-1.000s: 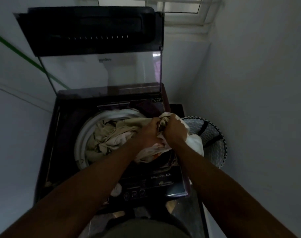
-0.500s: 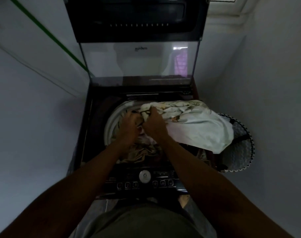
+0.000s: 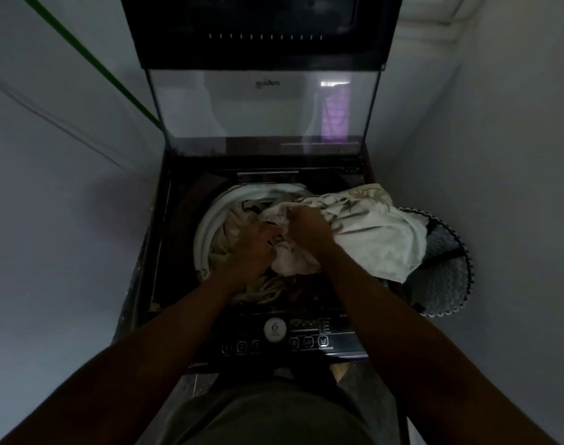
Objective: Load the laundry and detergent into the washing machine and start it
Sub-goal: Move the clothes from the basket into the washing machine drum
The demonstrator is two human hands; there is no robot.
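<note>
stuffing goes on: the left hand (image 3: 253,248) has sunk deeper into the drum (image 3: 201,242), fingers curled into beige laundry (image 3: 224,252); the right hand (image 3: 308,228) grips the floral sheet (image 3: 370,232), now dragged further over the opening, though half still drapes toward the basket (image 3: 447,277). loading unfinished; detergent not seen.

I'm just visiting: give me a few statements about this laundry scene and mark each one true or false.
1. The washing machine lid stands open. True.
2. The white floral sheet lies fully inside the drum. False: part drapes over the machine's right edge toward the basket.
3. The right hand grips the sheet. True.
4. The basket stands to the machine's left. False: it stands to the right.
5. The left hand presses a panel button. False: it is down among the clothes in the drum.
</note>
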